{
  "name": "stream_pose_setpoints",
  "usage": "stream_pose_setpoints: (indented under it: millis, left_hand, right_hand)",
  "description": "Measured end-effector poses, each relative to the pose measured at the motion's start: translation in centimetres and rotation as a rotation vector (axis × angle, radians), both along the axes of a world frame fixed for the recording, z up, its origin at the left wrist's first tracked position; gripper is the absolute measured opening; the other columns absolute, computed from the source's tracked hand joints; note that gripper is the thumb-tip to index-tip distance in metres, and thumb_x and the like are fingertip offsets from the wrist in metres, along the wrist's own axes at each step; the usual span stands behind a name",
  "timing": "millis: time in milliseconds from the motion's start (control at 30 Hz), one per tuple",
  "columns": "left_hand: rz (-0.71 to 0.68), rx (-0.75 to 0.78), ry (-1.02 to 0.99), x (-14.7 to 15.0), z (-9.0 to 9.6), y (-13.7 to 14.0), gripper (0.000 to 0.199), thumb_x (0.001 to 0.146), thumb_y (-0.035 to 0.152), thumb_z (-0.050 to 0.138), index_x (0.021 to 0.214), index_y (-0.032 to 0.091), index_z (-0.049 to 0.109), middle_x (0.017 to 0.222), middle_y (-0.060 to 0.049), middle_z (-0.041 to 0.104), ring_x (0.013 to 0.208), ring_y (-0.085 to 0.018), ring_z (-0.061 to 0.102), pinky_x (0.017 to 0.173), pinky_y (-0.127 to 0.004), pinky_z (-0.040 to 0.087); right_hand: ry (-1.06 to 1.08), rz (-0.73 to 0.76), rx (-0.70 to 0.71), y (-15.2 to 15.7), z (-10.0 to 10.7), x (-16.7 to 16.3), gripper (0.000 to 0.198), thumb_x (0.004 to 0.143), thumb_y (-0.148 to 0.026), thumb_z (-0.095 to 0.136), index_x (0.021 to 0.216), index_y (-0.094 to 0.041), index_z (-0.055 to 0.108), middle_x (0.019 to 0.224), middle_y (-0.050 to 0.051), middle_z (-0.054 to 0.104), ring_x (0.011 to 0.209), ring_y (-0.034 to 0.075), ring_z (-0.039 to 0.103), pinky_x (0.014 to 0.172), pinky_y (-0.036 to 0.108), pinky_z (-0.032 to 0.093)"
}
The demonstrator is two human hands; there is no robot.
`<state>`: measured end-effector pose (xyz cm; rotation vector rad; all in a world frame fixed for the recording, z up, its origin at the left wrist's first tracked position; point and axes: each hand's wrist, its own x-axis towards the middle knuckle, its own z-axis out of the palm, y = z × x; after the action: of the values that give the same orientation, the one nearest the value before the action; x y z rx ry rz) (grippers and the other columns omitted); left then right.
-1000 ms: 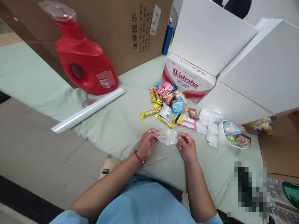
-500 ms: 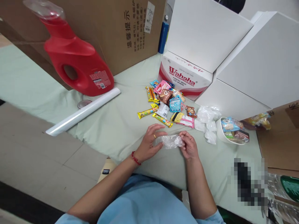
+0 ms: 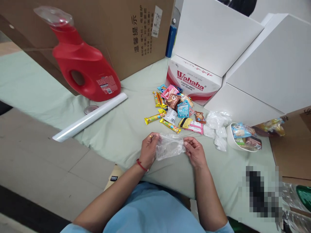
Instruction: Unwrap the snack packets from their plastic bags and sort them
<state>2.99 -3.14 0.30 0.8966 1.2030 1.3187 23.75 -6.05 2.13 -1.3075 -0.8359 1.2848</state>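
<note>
So, counted: one clear, soft plastic bag point(image 3: 170, 149) is held at lower centre of the frame, by two bare hands. Its left edge is clamped between thumb and fingers of the left hand point(image 3: 148, 150); its right edge is pinched likewise by the right hand point(image 3: 195, 153).

Above it, one pile of mixed, bright-wrapped snack packets point(image 3: 173, 101) is seen; full count can't be told due to overlap. Two yellow, stick-shaped packets point(image 3: 155, 117) are laid along its near side. Right of centre, several crumpled clear bags point(image 3: 217, 123) are bunched, number unclear, just beside one white, rounded bowl point(image 3: 231, 141) filled with packets. Upper left: one red plastic jug point(image 3: 91, 63), one long white tube point(image 3: 89, 117).

Held bag: long axis is run left-right across the frame, upper edge dipped slightly to the right. Mouth end can't be told.
</note>
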Motion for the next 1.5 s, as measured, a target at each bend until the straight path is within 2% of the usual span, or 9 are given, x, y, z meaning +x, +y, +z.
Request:
stream_pose_setpoints:
  millis: [167,333,467,633,833,933,1167,1333,1500]
  left_hand:
    - [-0.043,0.019,0.065,0.3,0.3,-0.8,0.037,0.092,0.056,0.059,0.081,0.021,0.066,0.076,0.001,0.062,0.075,-0.016,0.053,0.072,-0.026,0.043]
    - [-0.068,0.196,0.253,0.8,1.3,-1.7,0.033,0.098,0.050,0.053,0.092,0.022,0.071,0.094,-0.005,0.067,0.091,-0.020,0.060,0.084,-0.031,0.048]
    - [-0.042,0.251,0.255,1.0,1.4,-1.6,0.030,0.095,0.048,0.058,0.091,0.023,0.074,0.106,-0.007,0.065,0.105,-0.021,0.060,0.092,-0.032,0.049]
    - [0.060,-0.030,-0.097,0.7,0.9,-0.3,0.034,0.087,0.055,0.063,0.087,0.022,0.062,0.097,-0.003,0.061,0.087,-0.017,0.058,0.060,-0.023,0.046]
    - [-0.215,-0.041,-0.029,0.5,1.6,-0.8,0.061,0.066,0.053,0.085,0.111,0.023,0.058,0.121,-0.008,0.061,0.108,-0.022,0.060,0.075,-0.029,0.055]
    - [-0.206,-0.066,0.079,0.7,1.4,-0.8,0.046,0.061,0.043,0.088,0.094,0.020,0.065,0.105,-0.006,0.065,0.100,-0.020,0.061,0.074,-0.027,0.053]
    - [-0.040,-0.213,-0.237,0.3,0.8,0.2,0.038,0.069,0.050,0.080,0.082,0.017,0.066,0.085,-0.002,0.068,0.078,-0.015,0.062,0.071,-0.028,0.053]
    - [-0.055,-0.101,-0.106,0.5,0.7,-0.5,0.028,0.073,0.044,0.078,0.078,0.016,0.074,0.079,-0.002,0.072,0.076,-0.015,0.061,0.073,-0.026,0.049]
    - [-0.111,-0.142,-0.246,0.6,0.7,-0.6,0.029,0.071,0.044,0.080,0.077,0.016,0.075,0.078,-0.003,0.073,0.077,-0.016,0.063,0.073,-0.028,0.052]
  right_hand:
    - [-0.355,-0.264,0.264,-0.7,-0.5,0.1,0.022,0.087,-0.045,0.072,0.088,-0.023,0.070,0.075,-0.001,0.053,0.066,0.013,0.045,0.057,0.024,0.039]
    - [-0.617,0.030,0.473,-1.8,0.0,-1.6,0.041,0.077,-0.047,0.082,0.113,-0.029,0.074,0.103,0.007,0.058,0.077,0.019,0.053,0.065,0.032,0.048]
    - [-0.743,0.242,0.483,-2.0,-0.4,-2.9,0.033,0.082,-0.039,0.079,0.114,-0.033,0.076,0.110,0.008,0.061,0.079,0.019,0.056,0.072,0.035,0.052]
    - [-0.590,0.068,0.463,-1.7,-0.2,-2.4,0.013,0.091,-0.031,0.069,0.100,-0.030,0.079,0.097,0.005,0.061,0.072,0.017,0.055,0.066,0.032,0.048]
    - [-0.592,0.077,0.466,-1.6,0.2,-2.3,0.012,0.091,-0.027,0.068,0.099,-0.029,0.077,0.097,0.005,0.061,0.079,0.018,0.057,0.071,0.033,0.048]
    - [-0.602,0.092,0.475,-1.6,0.1,-2.6,0.011,0.091,-0.026,0.067,0.098,-0.028,0.075,0.098,0.006,0.060,0.080,0.019,0.056,0.072,0.033,0.047]
    - [-0.436,-0.005,0.384,-1.3,-0.1,-1.8,0.009,0.090,-0.025,0.053,0.082,-0.023,0.057,0.092,0.003,0.056,0.088,0.020,0.054,0.076,0.032,0.043]
    - [-0.819,0.035,0.548,-1.3,0.1,-1.5,0.038,0.087,-0.036,0.062,0.122,-0.024,0.059,0.120,0.010,0.057,0.108,0.028,0.053,0.090,0.043,0.046]
    - [-0.930,-0.019,0.530,-1.1,-0.6,-1.6,0.015,0.092,-0.034,0.062,0.103,-0.024,0.067,0.105,0.008,0.063,0.101,0.025,0.058,0.089,0.042,0.049]
